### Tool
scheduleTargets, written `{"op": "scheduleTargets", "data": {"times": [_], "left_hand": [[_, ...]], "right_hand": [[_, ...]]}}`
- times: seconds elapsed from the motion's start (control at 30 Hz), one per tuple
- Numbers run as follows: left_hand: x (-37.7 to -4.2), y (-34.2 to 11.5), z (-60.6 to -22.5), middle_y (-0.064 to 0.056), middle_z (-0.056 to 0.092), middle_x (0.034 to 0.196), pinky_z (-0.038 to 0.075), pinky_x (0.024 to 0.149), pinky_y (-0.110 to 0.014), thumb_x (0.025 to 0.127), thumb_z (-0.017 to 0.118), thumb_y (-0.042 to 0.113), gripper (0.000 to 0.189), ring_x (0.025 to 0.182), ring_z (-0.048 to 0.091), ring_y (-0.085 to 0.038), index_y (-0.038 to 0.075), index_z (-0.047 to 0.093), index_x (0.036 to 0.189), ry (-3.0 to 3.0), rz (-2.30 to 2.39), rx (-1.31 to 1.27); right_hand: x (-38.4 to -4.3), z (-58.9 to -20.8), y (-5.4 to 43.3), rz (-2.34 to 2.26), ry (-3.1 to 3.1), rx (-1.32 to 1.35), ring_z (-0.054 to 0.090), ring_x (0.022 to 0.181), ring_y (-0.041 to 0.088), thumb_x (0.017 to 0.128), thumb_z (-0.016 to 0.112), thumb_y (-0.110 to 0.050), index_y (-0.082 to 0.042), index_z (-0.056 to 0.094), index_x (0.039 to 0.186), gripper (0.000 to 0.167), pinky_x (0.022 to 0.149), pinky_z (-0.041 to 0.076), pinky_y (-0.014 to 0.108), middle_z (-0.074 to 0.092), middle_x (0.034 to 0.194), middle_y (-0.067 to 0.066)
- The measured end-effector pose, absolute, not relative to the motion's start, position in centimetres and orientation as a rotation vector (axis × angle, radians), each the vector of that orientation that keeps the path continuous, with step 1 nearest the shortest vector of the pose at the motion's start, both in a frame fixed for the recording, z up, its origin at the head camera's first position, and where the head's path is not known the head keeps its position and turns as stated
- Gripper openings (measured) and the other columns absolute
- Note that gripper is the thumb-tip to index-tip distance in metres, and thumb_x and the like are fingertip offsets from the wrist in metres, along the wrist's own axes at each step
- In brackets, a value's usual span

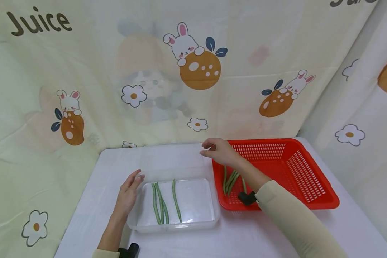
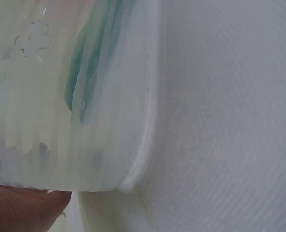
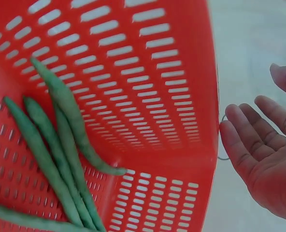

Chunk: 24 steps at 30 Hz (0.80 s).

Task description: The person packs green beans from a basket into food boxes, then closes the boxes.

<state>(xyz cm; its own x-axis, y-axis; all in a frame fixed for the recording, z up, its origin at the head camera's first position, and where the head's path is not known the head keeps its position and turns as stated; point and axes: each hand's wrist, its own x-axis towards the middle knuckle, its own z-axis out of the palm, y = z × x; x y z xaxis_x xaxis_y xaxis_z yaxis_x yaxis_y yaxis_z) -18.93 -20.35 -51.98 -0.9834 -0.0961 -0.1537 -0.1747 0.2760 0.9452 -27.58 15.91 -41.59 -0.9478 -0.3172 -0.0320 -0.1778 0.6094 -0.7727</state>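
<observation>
My left hand (image 1: pixel 128 193) is at the back left corner of a clear plastic container (image 1: pixel 198 225), fingertips right at its rim. In the left wrist view, part of the hand (image 2: pixel 24 208) shows against the container wall (image 2: pixel 119 159). Inside the container lie several green beans (image 1: pixel 161 204), a few close together on the left and a single one (image 1: pixel 176 200) apart from them. My right hand (image 1: pixel 220 152) hangs over the back left corner of a red basket (image 1: pixel 309 179). In the right wrist view its loosely bent fingers (image 3: pixel 251 135) hold nothing.
More green beans (image 3: pixel 46 154) lie in the left part of the basket. Container and basket stand side by side on a white-covered table (image 1: pixel 116 165). A printed curtain (image 1: pixel 238 107) hangs behind the table, and another printed cloth (image 1: pixel 351 107) hangs at the right.
</observation>
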Motion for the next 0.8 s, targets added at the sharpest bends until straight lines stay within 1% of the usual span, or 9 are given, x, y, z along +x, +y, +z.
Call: {"op": "scheduleTargets", "data": {"times": [0.17, 0.33, 0.43, 0.5, 0.6, 0.8], "left_hand": [[-18.9, -20.5, -51.9, -0.009, 0.051, 0.159, 0.023, 0.127, -0.060, 0.111, 0.044, 0.044, 0.052, 0.157, 0.033, -0.032, 0.023, 0.040, 0.158, 2.445, 1.840, -0.261], [-18.7, -20.4, -51.7, -0.011, 0.050, 0.159, 0.022, 0.126, -0.061, 0.111, 0.044, 0.044, 0.052, 0.156, 0.034, -0.033, 0.023, 0.041, 0.158, 2.442, 1.842, -0.256], [-18.7, -20.4, -51.8, -0.010, 0.050, 0.159, 0.022, 0.127, -0.061, 0.111, 0.044, 0.044, 0.052, 0.156, 0.034, -0.033, 0.023, 0.041, 0.158, 2.442, 1.838, -0.262], [-18.7, -20.5, -51.8, -0.010, 0.050, 0.160, 0.021, 0.127, -0.061, 0.112, 0.044, 0.044, 0.051, 0.156, 0.034, -0.032, 0.024, 0.040, 0.158, 2.439, 1.836, -0.269], [-18.8, -20.5, -51.9, -0.011, 0.049, 0.161, 0.021, 0.127, -0.061, 0.112, 0.043, 0.042, 0.050, 0.157, 0.033, -0.033, 0.023, 0.039, 0.159, 2.428, 1.836, -0.266], [-18.8, -20.5, -51.9, -0.011, 0.048, 0.161, 0.021, 0.127, -0.061, 0.112, 0.042, 0.042, 0.050, 0.157, 0.032, -0.033, 0.023, 0.039, 0.159, 2.422, 1.845, -0.257]], "right_hand": [[-27.7, -41.7, 16.8, -1.255, 2.713, -0.402, 0.064, 0.109, 0.029, 0.100, 0.070, -0.026, -0.007, 0.068, 0.125, 0.032, 0.090, 0.059, 0.039, 0.070, 0.122, 0.012], [-28.3, -42.6, 18.1, -1.329, 2.707, -0.334, 0.064, 0.104, 0.028, 0.099, 0.071, -0.026, -0.006, 0.068, 0.123, 0.031, 0.082, 0.058, 0.033, 0.070, 0.117, 0.012], [-28.8, -43.4, 19.1, -1.371, 2.689, -0.291, 0.063, 0.104, 0.028, 0.099, 0.072, -0.027, -0.005, 0.067, 0.124, 0.033, 0.081, 0.057, 0.031, 0.069, 0.117, 0.011], [-29.0, -43.8, 19.6, -1.379, 2.685, -0.281, 0.063, 0.104, 0.028, 0.099, 0.072, -0.027, -0.005, 0.067, 0.125, 0.035, 0.083, 0.057, 0.031, 0.069, 0.118, 0.012], [-29.2, -44.2, 20.1, -1.365, 2.687, -0.262, 0.063, 0.107, 0.028, 0.099, 0.072, -0.028, -0.006, 0.068, 0.125, 0.035, 0.088, 0.057, 0.034, 0.069, 0.120, 0.012], [-29.2, -44.9, 20.9, -1.241, 2.687, -0.261, 0.062, 0.111, 0.031, 0.102, 0.067, -0.023, -0.004, 0.068, 0.124, 0.029, 0.096, 0.057, 0.044, 0.069, 0.122, 0.015]]}}
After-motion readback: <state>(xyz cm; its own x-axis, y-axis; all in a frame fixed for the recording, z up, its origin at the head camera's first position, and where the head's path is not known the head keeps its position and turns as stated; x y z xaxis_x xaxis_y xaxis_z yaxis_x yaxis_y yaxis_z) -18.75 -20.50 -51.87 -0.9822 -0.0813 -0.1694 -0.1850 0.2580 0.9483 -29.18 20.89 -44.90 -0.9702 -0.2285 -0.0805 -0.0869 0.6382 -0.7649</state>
